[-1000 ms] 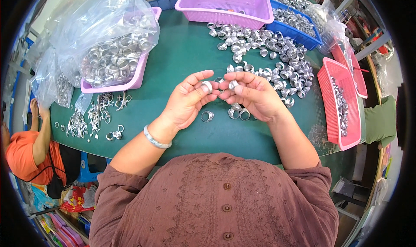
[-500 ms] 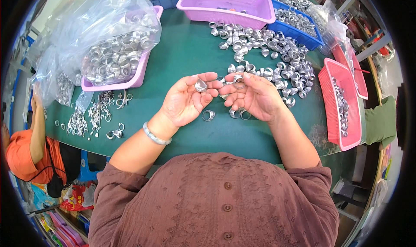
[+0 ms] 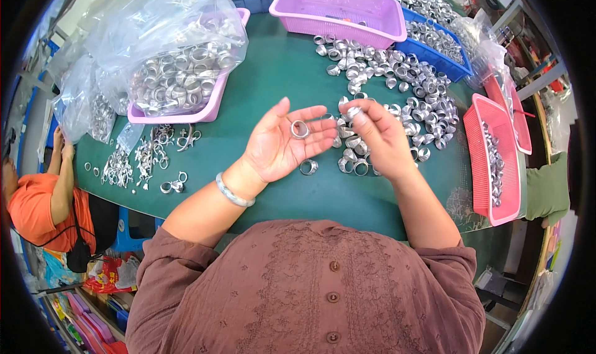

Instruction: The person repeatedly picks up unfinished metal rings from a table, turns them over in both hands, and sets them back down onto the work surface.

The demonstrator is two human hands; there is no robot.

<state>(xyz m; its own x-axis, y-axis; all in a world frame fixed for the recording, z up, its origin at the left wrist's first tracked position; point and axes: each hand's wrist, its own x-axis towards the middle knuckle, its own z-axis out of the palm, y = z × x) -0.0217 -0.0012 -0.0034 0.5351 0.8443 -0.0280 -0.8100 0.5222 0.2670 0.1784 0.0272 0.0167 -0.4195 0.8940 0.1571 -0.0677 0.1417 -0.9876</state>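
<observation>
Head view, worker's own hands:
- Left hand [image 3: 282, 146]: palm up, fingers spread apart and flat. One metal ring [image 3: 300, 129] lies loose at the base of the fingers, not clamped.
- Right hand [image 3: 375, 137]: fingers drawn together on a second small metal piece [image 3: 352, 112], held just beside the left fingertips, above the surface.

Head view, surroundings:
- Green surface [image 3: 273, 75]: carries all stock.
- Loose ring pile [image 3: 397, 81]: scattered beyond and under the right hand; a few rings lie directly below both hands.
- Single ring [image 3: 308, 166]: on the surface just below the left palm.
- Pink tray with clear bag of rings [image 3: 180, 75]: far left.
- Purple basket [image 3: 338, 6]: top centre, contents not discernible.
- Blue tray [image 3: 434, 40] and red basket [image 3: 493, 161]: right side, both holding metal parts.
- Small clips and rings [image 3: 146, 161]: left edge of surface.
- Second person in orange [image 3: 34, 205]: seated at far left, hands apart from this work.

Step in hand, judged: pairing or checking, one piece presented in the palm, one pinched. The next move calls for bringing the pinched piece square onto the ring in the palm while the palm stays level.
</observation>
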